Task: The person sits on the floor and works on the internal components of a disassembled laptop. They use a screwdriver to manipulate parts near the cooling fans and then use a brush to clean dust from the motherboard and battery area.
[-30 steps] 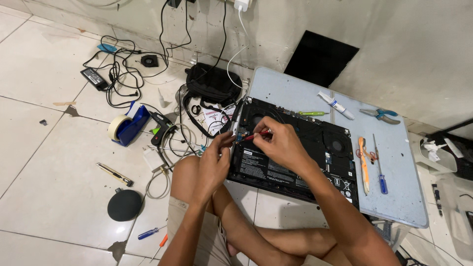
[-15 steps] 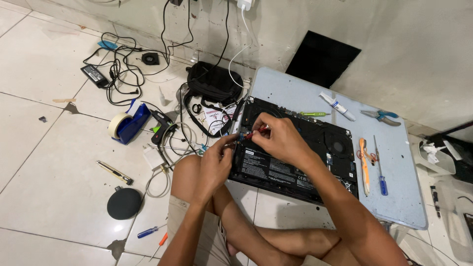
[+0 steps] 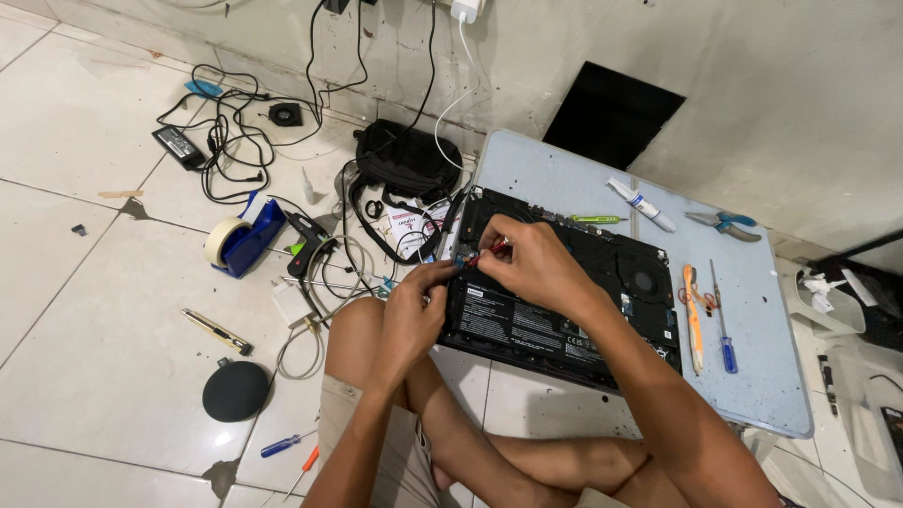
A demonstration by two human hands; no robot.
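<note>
Head view. A person sits on the tiled floor with an opened black laptop, its bottom cover off, lying on a pale blue board directly ahead, so that its internals face up within reach of both hands. The right hand rests over the laptop's upper left corner, fingers pinched together on a small red-handled tool whose tip points at the corner; the grip is closed and fine, apparently for precise work. The left hand sits just beside the laptop's left edge, fingers curled close together near the same corner; whether it holds a small part cannot be told. The two hands are near each other but not touching. Right of the right hand, on the board, lie an orange-handled tool and a blue-handled screwdriver, laid parallel, close by. Left of the left hand, on the floor, are tangled black cables, a tape roll in a blue dispenser and a black round disc.
</note>
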